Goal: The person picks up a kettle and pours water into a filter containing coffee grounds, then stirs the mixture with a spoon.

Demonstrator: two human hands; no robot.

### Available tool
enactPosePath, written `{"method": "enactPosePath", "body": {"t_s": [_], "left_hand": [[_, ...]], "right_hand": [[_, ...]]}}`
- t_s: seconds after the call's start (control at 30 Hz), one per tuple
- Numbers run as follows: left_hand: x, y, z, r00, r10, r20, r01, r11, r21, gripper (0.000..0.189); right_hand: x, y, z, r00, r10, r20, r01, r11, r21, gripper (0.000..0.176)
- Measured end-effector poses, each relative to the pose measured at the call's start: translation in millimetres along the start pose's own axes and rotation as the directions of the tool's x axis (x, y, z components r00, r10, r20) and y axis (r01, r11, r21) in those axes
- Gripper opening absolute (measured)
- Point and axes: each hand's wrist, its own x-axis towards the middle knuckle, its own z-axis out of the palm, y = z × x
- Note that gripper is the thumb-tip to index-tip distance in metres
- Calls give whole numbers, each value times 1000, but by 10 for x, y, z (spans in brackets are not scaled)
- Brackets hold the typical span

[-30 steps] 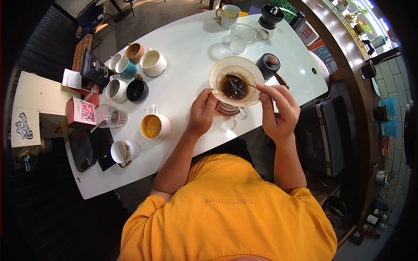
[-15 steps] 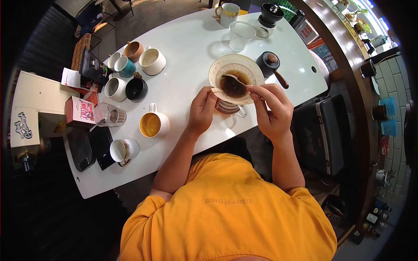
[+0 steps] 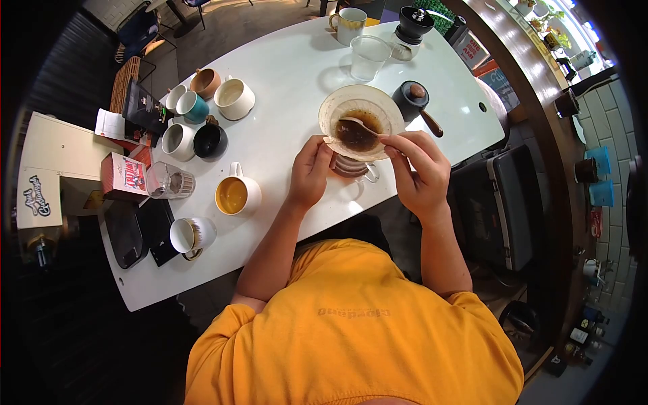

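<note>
A coffee dripper [image 3: 333,106] with a pale rim holds brown liquid coffee [image 3: 358,137] in its filter. It sits above a glass server [image 3: 351,167], most of which is hidden. My left hand [image 3: 312,173] is closed on the near left edge of the dripper, pinching its rim or the filter paper. Between the thumb and fingers of my right hand [image 3: 421,169] is the handle of a spoon [image 3: 364,126], its bowl end dipped into the coffee. A dark pot with a wooden handle [image 3: 409,101] stands just beyond my right hand.
On the white table [image 3: 283,88], a clear plastic cup [image 3: 369,59], a grey mug [image 3: 350,27] and a coffee grinder [image 3: 413,25] stand at the back. To the left are a white mug with yellow inside [image 3: 247,191], several other cups, a glass [image 3: 177,182] and a black tray [image 3: 123,233].
The spoon has shifted slightly left within the dripper, and more of its bowl shows. My left hand keeps its hold. The whole view has moved a little.
</note>
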Motion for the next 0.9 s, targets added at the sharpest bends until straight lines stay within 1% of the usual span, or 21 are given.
{"method": "enactPosePath", "body": {"t_s": [0.13,0.2,0.37,0.5,0.57,0.67,0.73,0.9], "left_hand": [[1,-9,-2,1000,1,2,-1,1000,-3,23],[0,-3,2,1000,3,2,-3,1000,-7,23],[-6,-16,-5,1000,-8,2,8,1000,-8,23],[-4,-45,-13,1000,4,12,-4,1000,-24,23],[-11,-43,-10,1000,10,15,-10,1000,-24,23],[-4,-33,-1,1000,12,8,-12,999,-36,23],[0,-70,-14,999,33,3,-33,997,-65,20],[-4,-96,-33,999,32,9,-32,998,-46,21]], "right_hand": [[12,13,-75,1000,10,-21,-11,1000,-25,20],[20,18,-119,997,51,-52,-52,999,-18,18],[50,63,-187,997,18,-78,-22,998,-50,16],[55,53,-195,997,41,-59,-45,997,-62,16],[52,84,-185,999,2,-41,-6,994,-105,16],[47,55,-197,1000,23,-9,-24,990,-136,16],[43,40,-204,1000,29,-7,-29,992,-124,16],[25,0,-208,997,65,-36,-68,994,-84,16]]}}
